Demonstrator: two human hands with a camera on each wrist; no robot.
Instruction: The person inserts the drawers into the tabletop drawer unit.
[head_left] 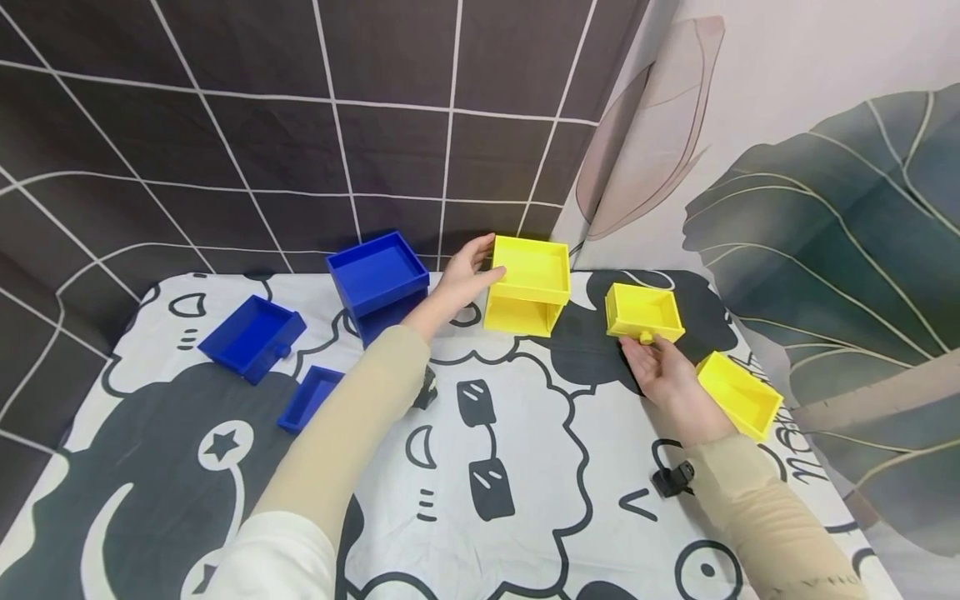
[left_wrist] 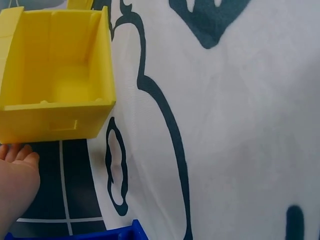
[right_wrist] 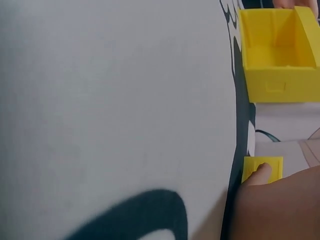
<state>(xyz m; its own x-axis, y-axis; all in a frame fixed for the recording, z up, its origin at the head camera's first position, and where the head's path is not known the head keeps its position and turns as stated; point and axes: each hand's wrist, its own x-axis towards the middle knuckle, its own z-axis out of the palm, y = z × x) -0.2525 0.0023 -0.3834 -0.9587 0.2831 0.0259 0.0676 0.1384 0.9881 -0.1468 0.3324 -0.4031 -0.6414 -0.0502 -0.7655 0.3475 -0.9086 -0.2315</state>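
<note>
A yellow drawer box (head_left: 531, 271) with an open front and a shallow tray top stands near the back of the table. My left hand (head_left: 467, 279) touches its left side, the thumb at the top edge; in the left wrist view those fingertips (left_wrist: 20, 152) meet the side wall. To the right, my right hand (head_left: 667, 379) holds a small yellow drawer (head_left: 643, 310) by its knobbed front, and the thumb (right_wrist: 260, 175) lies against that front in the right wrist view. Another yellow drawer (head_left: 738, 396) lies beside the right wrist.
Left of my left arm stands a blue drawer box (head_left: 378, 271), partly hidden by the forearm. Two blue drawers, a larger one (head_left: 251, 337) and a smaller one (head_left: 307, 400), lie on the patterned cloth (head_left: 525, 433). A dark gridded curtain (head_left: 390, 150) hangs behind the table.
</note>
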